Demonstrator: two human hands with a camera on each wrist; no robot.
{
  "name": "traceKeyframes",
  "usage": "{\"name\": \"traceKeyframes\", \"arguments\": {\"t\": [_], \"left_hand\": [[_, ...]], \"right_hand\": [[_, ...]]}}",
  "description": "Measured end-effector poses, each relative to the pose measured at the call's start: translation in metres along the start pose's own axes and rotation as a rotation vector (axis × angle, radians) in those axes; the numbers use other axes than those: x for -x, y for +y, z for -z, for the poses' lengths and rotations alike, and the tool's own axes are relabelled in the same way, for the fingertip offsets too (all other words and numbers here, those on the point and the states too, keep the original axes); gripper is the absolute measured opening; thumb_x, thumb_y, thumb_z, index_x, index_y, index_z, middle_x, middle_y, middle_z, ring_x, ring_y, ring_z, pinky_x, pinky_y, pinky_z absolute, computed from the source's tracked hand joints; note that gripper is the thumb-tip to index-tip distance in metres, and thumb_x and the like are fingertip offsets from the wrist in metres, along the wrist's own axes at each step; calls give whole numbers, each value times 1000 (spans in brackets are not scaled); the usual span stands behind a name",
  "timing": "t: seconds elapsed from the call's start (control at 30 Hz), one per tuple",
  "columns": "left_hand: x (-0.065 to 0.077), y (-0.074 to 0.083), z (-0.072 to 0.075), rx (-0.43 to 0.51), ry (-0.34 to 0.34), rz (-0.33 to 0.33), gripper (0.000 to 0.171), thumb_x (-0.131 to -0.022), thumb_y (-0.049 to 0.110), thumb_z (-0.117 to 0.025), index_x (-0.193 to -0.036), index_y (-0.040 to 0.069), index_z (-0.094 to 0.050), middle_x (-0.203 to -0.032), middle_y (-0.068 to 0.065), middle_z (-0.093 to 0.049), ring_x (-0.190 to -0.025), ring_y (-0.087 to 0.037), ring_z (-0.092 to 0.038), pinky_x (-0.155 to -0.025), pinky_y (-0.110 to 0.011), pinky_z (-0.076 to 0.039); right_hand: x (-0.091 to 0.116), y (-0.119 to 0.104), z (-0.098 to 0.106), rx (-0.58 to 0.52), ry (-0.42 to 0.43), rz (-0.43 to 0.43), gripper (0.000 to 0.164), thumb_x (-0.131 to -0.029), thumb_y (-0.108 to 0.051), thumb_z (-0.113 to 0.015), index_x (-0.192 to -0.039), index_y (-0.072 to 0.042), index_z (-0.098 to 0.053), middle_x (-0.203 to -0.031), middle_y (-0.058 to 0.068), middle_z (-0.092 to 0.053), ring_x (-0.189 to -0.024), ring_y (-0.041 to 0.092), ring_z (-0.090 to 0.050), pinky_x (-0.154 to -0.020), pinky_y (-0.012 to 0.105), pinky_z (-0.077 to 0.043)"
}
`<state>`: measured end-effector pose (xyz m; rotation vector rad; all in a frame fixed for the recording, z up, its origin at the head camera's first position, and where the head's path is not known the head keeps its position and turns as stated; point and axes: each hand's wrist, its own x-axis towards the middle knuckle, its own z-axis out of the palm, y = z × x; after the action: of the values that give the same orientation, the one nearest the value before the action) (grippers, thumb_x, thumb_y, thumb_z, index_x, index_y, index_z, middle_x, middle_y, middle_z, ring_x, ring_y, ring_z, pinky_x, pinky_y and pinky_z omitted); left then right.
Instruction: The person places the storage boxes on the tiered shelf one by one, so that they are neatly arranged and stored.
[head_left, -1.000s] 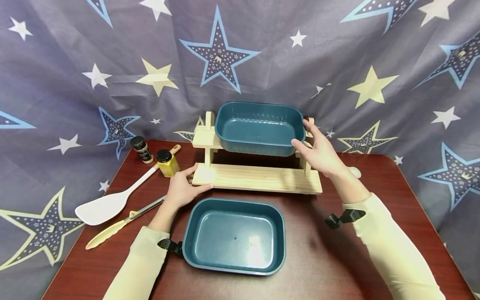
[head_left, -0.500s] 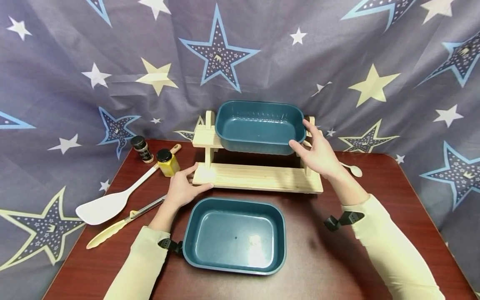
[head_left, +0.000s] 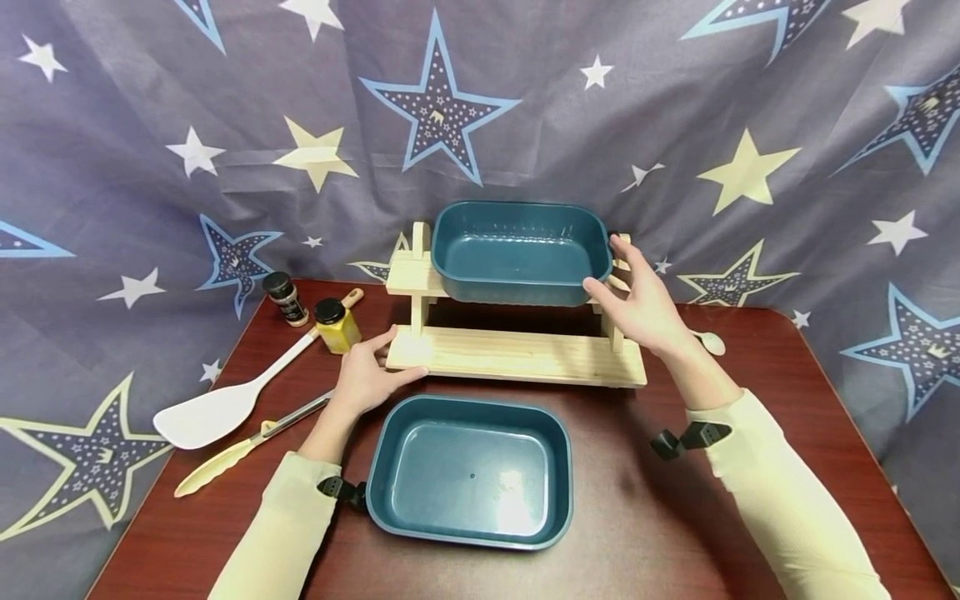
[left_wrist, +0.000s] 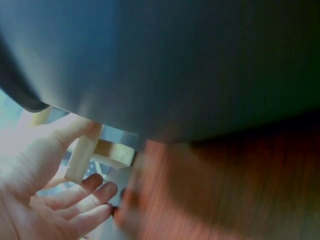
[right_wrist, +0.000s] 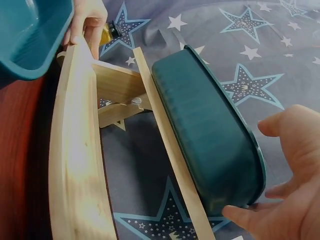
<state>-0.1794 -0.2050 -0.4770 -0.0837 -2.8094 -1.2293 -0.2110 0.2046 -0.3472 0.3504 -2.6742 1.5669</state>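
A teal rectangular tub point(head_left: 525, 292) sits on the upper board of a two-tier wooden rack point(head_left: 517, 354). At the tub's right end is my right hand point(head_left: 641, 308), thumb by the front corner and fingers by the far corner. In the right wrist view the thumb stands apart from the tub point(right_wrist: 210, 130), while fingertips touch its end. My left hand point(head_left: 367, 375) grips the left end of the rack's lower board, thumb along the front edge. The left wrist view shows thumb and fingers on either side of the wood point(left_wrist: 82, 155). A second teal tub point(head_left: 468, 537) lies in front of the rack.
On the left lie a white spatula point(head_left: 210, 414) and cream-tipped tongs point(head_left: 225, 458). A yellow-bodied jar point(head_left: 339, 332) and a black-capped spice jar point(head_left: 287, 298) stand behind them. A pale spoon point(head_left: 710, 342) lies at the right. A star-patterned curtain point(head_left: 540, 108) hangs behind the table point(head_left: 780, 400).
The upper tub has shifted very slightly backward on its board, and my right hand's fingertips have eased a little to the right. My left hand keeps its hold on the rack.
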Motion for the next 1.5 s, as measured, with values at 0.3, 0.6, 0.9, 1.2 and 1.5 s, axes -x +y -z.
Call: {"name": "traceKeyframes", "arguments": {"t": [0.3,0.6,0.9,1.2,1.5], "left_hand": [[-1,1,0,-5,8,12,94,-80,36,-95,-157,3,-51,-126,-22,-77,-99,-31,-76,-85,-44,-60],[-2,1,0,-19,4,4,94,-81,37,-95,-157,3,-51,-129,-22,-75,-100,-31,-76,-85,-44,-60],[-1,1,0,-15,4,-6,95,-81,37,-95,-157,2,-50,-126,-23,-76,-99,-32,-75,-85,-46,-60],[1,2,1,-10,8,-10,95,-81,37,-95,-156,1,-51,-120,-23,-78,-94,-30,-76,-81,-41,-60],[2,4,1,-8,-2,11,94,-81,36,-95,-157,2,-50,-119,-23,-78,-96,-31,-76,-81,-38,-59]], "right_hand": [[18,4,9,47,52,37,80,-103,-19,-70,-167,-1,-25,-171,22,-34,-152,46,-45,-117,55,-44],[40,16,15,67,29,66,63,-103,-11,-68,-160,0,-42,-161,24,-49,-141,46,-57,-105,22,-53],[70,24,2,122,41,171,48,-100,-6,-72,-146,1,-60,-140,21,-67,-115,-1,-67,-93,9,-53],[101,20,-14,196,-60,222,45,-97,-4,-75,-141,-7,-65,-135,15,-72,-111,32,-77,-87,20,-60],[118,26,-39,218,-175,234,38,-96,-10,-78,-133,-14,-71,-131,2,-74,-110,18,-76,-89,40,-63]]}}
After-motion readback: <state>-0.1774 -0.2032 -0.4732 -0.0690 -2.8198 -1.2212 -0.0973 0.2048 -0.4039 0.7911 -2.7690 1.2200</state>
